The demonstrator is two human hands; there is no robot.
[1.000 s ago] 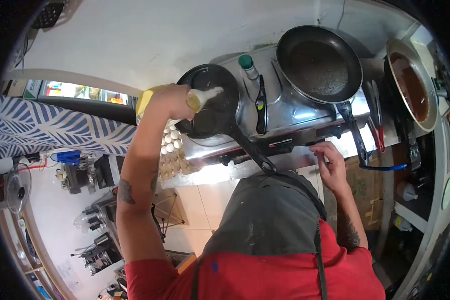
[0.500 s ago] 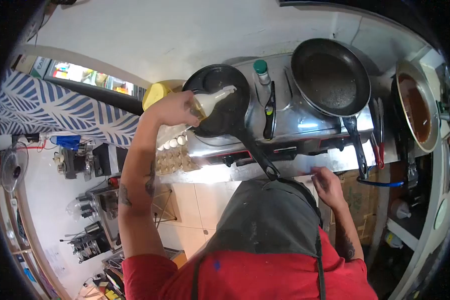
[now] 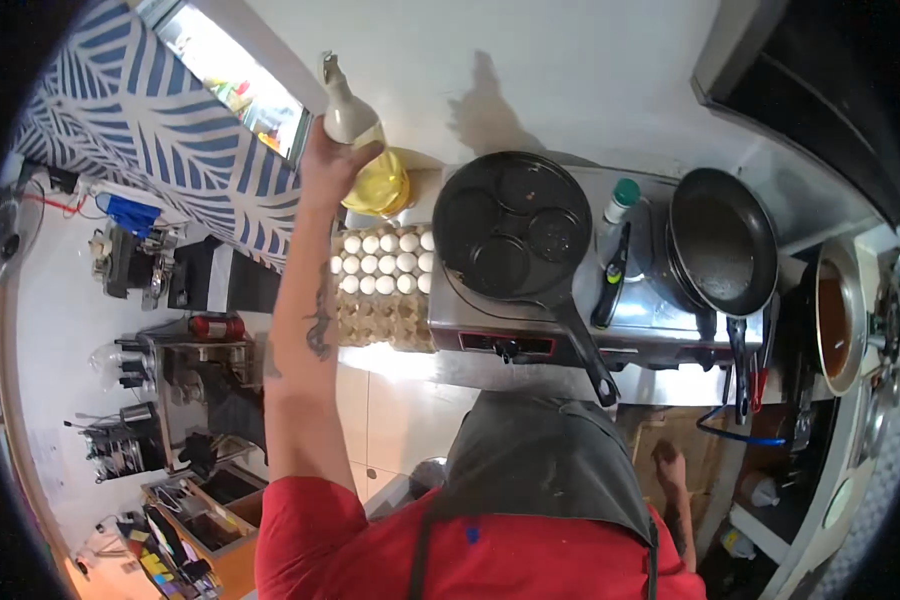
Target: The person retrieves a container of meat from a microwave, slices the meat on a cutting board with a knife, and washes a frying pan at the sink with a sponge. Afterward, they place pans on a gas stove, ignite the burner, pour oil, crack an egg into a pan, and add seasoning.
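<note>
My left hand (image 3: 335,165) is closed around an oil bottle (image 3: 352,112), a clear bottle with a narrow spout. It is raised at the counter's left end, beside a larger container of yellow liquid (image 3: 378,185). To its right, a black pan with round wells (image 3: 515,225) sits on the stove, its handle pointing toward my body. Below the raised hand, white eggs (image 3: 385,262) stand in rows in a cardboard tray (image 3: 385,322). My right hand (image 3: 670,468) hangs low by my right side, fingers loosely bent, with nothing visible in it.
A black frying pan (image 3: 725,245) rests on the stove's right side. Between the pans are a green-capped shaker (image 3: 621,200) and a black-handled utensil (image 3: 612,278). A wide pan of brown liquid (image 3: 832,315) stands far right. A patterned cloth (image 3: 185,130) covers something at left.
My left hand has carried the oil bottle leftward, away from above the pan with wells. My right hand has dropped lower. The view has shifted, bringing more of the eggs into sight.
</note>
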